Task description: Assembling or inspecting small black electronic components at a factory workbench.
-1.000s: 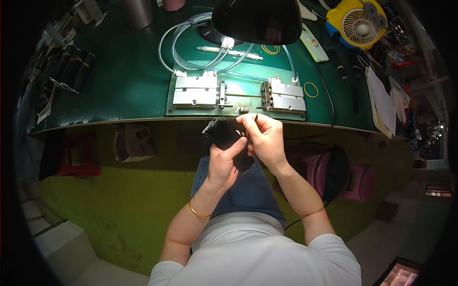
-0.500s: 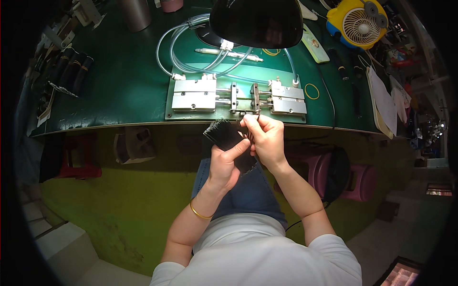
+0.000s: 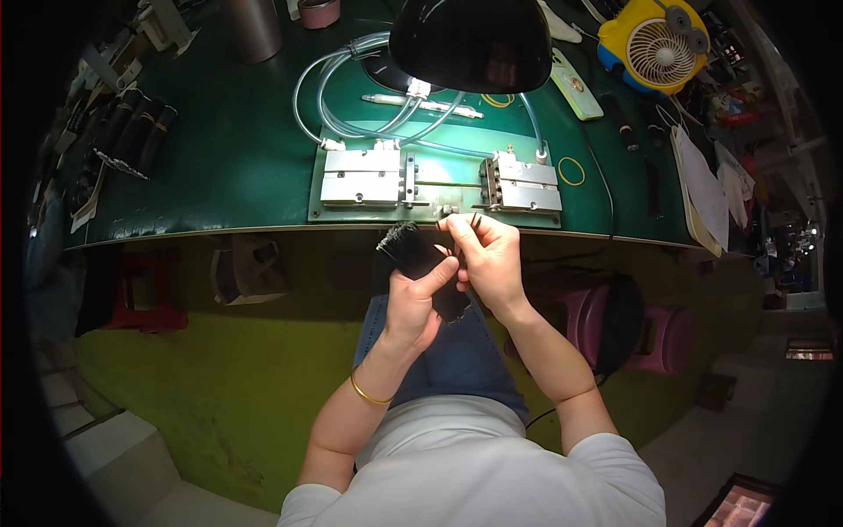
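So from where I'm standing, the right hand [image 3: 489,261] has thumb and forefinger pinched together at the near edge of the bench, with thin dark strands [image 3: 476,220] poking out past the fingertips. Can't tell how many are in there.

Just left and a bit nearer, the left hand [image 3: 413,303] is wrapped round a black bundle [image 3: 411,249], thumb across the top. Its frayed-looking pale ends point far left and the other end sticks out near right, below the thumb.

My guess is the step is handling single strands off the bundle at the metal rig. Next move probably calls for a steady pinch and the tips lined up with the gap.

That gap's just beyond the fingers, between the left silver block [image 3: 360,178] and the right silver block [image 3: 529,184]. Clear tubes [image 3: 320,92] loop behind, under a black lamp [image 3: 470,48].
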Motion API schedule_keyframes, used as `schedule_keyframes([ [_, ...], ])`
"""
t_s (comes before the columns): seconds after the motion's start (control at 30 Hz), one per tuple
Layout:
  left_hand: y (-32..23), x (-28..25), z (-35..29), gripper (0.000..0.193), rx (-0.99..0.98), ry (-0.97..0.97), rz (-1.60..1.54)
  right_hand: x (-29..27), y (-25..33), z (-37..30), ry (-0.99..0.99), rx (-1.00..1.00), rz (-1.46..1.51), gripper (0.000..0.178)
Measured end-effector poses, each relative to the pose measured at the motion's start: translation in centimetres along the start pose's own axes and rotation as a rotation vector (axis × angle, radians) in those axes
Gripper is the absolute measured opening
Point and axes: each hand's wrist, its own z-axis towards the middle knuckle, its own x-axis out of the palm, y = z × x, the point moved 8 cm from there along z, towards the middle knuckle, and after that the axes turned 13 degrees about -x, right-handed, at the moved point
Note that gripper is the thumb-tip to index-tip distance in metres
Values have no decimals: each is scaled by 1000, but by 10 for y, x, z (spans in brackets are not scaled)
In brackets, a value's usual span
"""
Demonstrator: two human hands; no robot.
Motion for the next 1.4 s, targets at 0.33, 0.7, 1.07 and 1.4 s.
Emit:
schedule_keyframes([
  [0.33,1,2,1,8,-10,-6,2,-2,-3,3,-7,16,-3,23],
  [0.7,-4,4,-3,9,22,9,33,3,4,-3,-1,-11,7,22],
  [1.07,-3,1,2,12,11,-6,-5,-2,-5,1,-30,50,11,22],
  [1.4,-4,5,-1,11,-4,-27,-11,-3,-3,2,-63,62,-1,24],
])
